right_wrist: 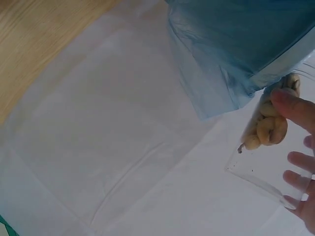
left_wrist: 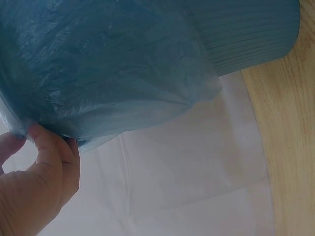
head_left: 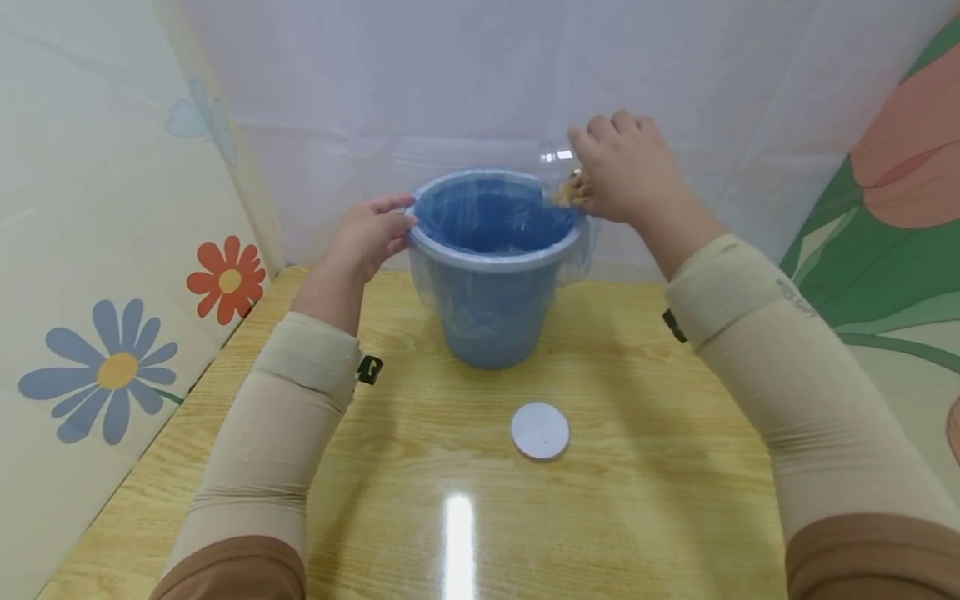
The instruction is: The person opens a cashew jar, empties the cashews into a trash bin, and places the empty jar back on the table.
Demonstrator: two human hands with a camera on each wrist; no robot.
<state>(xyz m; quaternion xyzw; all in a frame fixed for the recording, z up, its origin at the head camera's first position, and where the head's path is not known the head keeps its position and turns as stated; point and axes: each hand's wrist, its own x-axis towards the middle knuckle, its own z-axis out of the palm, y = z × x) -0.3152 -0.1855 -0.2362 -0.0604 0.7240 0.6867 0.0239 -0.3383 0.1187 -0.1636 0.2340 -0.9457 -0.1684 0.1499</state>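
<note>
A blue plastic bucket (head_left: 491,321) stands at the back of the table, lined with a thin translucent blue bag (left_wrist: 147,88) folded over its rim. My left hand (head_left: 367,237) pinches the bag-covered rim on the left side, thumb and fingers on either side of it. At the right rim, my right hand (head_left: 626,167) grips a clear jar (right_wrist: 256,179) tilted with its mouth toward the bucket. Tan, knobbly dried pieces (right_wrist: 271,130), perhaps nuts or dried fruit, lie along the jar's lower side. The bucket's bottom is hidden in the head view.
A round white lid (head_left: 540,431) lies on the wooden table (head_left: 637,500) in front of the bucket. A white cloth (head_left: 375,75) hangs close behind the bucket, and flower-printed sheets (head_left: 116,371) stand on both sides.
</note>
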